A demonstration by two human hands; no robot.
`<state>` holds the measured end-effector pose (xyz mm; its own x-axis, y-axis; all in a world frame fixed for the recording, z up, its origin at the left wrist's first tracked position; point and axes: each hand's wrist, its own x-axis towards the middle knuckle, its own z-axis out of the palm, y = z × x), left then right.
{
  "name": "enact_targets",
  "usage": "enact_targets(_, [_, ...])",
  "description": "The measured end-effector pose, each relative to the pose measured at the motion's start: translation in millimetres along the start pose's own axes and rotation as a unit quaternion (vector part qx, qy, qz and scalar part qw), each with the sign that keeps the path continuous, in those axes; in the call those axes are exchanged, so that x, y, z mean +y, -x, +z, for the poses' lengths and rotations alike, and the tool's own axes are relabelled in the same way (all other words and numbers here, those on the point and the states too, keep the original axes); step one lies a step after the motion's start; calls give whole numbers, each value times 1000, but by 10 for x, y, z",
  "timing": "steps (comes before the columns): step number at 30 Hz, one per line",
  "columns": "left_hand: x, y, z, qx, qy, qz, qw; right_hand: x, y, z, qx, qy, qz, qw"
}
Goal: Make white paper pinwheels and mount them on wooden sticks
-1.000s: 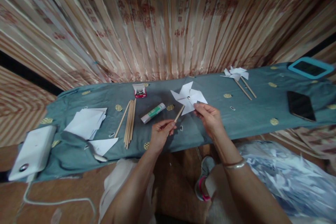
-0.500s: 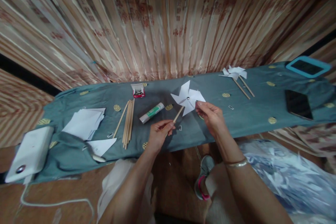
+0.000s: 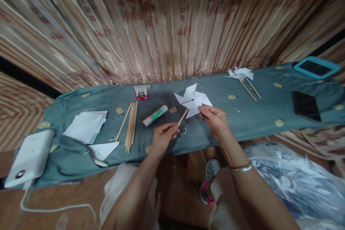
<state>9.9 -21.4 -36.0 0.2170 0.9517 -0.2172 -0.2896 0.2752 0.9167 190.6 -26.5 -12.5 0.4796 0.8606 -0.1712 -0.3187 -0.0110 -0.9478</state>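
At left, the loose sticks (image 3: pixel 132 125) lie on the cloth (image 3: pixel 256 120), followed by the green-labelled tube (image 3: pixel 155 115). My left hand (image 3: pixel 163 138) grasps one wooden stick (image 3: pixel 183 116) between thumb and fingers; its long axis slants away from me and rightward, the far end at the near-left edge of the paper pinwheel (image 3: pixel 190 103). I cannot tell whether the two are joined. The pinwheel lies ahead and right of my left hand. My right hand (image 3: pixel 216 120) pinches its near-right side, closer to the metal hub (image 3: pixel 193 100).

Open cloth (image 3: pixel 258 118) between right hand (image 3: pixel 215 119) and dark phone (image 3: pixel 306 106), green-labelled tube (image 3: pixel 155 115) and wooden sticks (image 3: pixel 131 127) obstructing passage leftward from left hand (image 3: pixel 164 136), curtain (image 3: pixel 161 36) bounding far side.
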Motion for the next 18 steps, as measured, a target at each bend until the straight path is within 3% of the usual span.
enact_targets(10, [-2,-2,-26,-9,-9,3,1000,-61,-40,-66,16,-25,7,1000])
enact_targets(14, [-3,3,-30,-18,-15,-9,1000,-79,-100,-144,44,-25,-39,998])
enact_targets(18, [-11,11,-25,-28,-25,-21,999,-92,-138,-163,23,-22,-71,997])
